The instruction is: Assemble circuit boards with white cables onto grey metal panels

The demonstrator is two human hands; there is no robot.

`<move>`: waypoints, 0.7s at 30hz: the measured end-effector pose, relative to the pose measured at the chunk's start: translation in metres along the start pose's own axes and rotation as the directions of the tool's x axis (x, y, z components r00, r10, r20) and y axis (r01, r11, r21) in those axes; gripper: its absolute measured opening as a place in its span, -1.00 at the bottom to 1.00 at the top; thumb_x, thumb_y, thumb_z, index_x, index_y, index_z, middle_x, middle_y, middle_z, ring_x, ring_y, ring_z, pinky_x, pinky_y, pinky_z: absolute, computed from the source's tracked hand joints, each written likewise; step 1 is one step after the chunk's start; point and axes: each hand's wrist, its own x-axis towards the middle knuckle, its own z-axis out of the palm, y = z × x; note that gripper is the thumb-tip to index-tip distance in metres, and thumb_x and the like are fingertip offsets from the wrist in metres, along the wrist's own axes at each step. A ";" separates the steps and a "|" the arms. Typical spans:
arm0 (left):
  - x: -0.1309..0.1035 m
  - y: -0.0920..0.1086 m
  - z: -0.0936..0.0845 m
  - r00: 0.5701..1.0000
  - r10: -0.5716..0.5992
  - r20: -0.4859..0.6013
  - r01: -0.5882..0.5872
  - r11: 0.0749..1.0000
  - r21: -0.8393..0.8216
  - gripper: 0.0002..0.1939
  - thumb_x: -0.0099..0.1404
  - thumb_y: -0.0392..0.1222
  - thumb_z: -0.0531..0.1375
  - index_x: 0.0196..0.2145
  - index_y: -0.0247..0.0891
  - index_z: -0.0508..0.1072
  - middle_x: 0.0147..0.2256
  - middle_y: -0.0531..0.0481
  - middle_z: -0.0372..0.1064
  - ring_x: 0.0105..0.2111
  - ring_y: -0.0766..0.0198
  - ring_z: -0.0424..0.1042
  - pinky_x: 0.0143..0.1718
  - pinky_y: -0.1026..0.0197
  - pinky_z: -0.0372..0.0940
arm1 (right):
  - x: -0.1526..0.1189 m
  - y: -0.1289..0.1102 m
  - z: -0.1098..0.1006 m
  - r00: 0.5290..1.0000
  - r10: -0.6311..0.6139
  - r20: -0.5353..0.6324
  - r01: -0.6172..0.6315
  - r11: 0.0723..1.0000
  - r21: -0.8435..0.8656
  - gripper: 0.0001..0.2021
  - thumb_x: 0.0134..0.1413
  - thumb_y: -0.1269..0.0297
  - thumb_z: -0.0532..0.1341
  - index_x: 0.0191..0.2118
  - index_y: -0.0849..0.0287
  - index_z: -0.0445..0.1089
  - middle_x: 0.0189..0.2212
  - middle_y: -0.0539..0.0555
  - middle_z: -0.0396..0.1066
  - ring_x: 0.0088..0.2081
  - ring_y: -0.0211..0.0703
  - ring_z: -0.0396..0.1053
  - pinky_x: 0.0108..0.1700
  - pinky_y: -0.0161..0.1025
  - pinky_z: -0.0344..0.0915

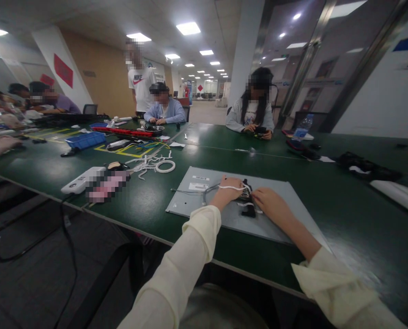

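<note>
A grey metal panel [272, 230] with white labels lies on the green table. Near its middle is a small dark device [247, 210] with black parts and white strips around it. My left hand [228, 188] is at the device's left side, with a white strip [229, 187] running across it; its fingertips are partly hidden. At the device's right edge, my right hand [267, 199] has its fingers drawn together, and what they pinch is too small to make out. A grey cable [205, 194] loops on the panel left of my left hand.
Left on the table [149, 201] are a white power strip [83, 180], a pink blurred item [108, 186], a white tape ring [165, 166], loose white strips and a blue bin [85, 140]. People sit across the table; a bottle [303, 128] stands at the right.
</note>
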 end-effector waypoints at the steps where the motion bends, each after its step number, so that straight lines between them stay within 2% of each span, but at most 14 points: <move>1: 0.000 0.000 0.001 1.000 0.001 -0.005 -0.001 1.000 0.002 -0.66 0.34 -0.14 -0.13 -0.15 -0.24 0.37 -0.11 -0.10 0.40 -0.08 0.18 0.33 0.10 0.04 -0.01 | 0.000 0.000 0.000 1.000 0.006 0.005 -0.006 1.000 0.012 -0.76 0.16 0.36 0.02 -0.24 0.20 0.43 -0.29 0.14 0.39 -0.20 -0.10 0.30 -0.15 -0.23 0.17; 11: 0.002 -0.004 0.006 0.999 0.024 -0.032 -0.025 0.999 -0.020 -0.65 0.34 -0.16 -0.15 -0.13 -0.20 0.37 -0.11 -0.08 0.41 -0.08 0.15 0.32 0.11 -0.06 -0.06 | -0.002 -0.001 -0.008 0.996 0.082 0.040 -0.088 0.971 0.220 -0.75 0.07 0.41 0.05 -0.19 0.21 0.43 -0.22 0.15 0.40 -0.13 -0.14 0.29 -0.06 -0.26 0.15; 18: -0.002 0.000 0.002 0.999 -0.022 -0.037 0.021 0.999 -0.035 -0.66 0.34 -0.16 -0.14 -0.05 -0.12 0.32 -0.08 -0.04 0.39 -0.04 0.18 0.29 0.14 0.03 -0.10 | -0.004 0.003 -0.017 0.989 0.136 0.060 -0.148 0.937 0.316 -0.77 -0.01 0.45 0.04 -0.36 0.19 0.45 -0.30 0.11 0.44 -0.21 -0.16 0.33 -0.10 -0.27 0.18; 21: -0.003 0.003 -0.002 0.998 -0.037 -0.055 0.035 0.999 -0.035 -0.65 0.32 -0.15 -0.11 0.01 -0.09 0.27 -0.04 -0.04 0.36 -0.02 0.18 0.27 0.12 0.10 -0.04 | -0.008 0.009 -0.024 0.980 0.183 0.084 -0.201 0.901 0.385 -0.76 -0.02 0.43 0.04 -0.34 0.18 0.46 -0.30 0.09 0.45 -0.23 -0.16 0.36 -0.13 -0.26 0.21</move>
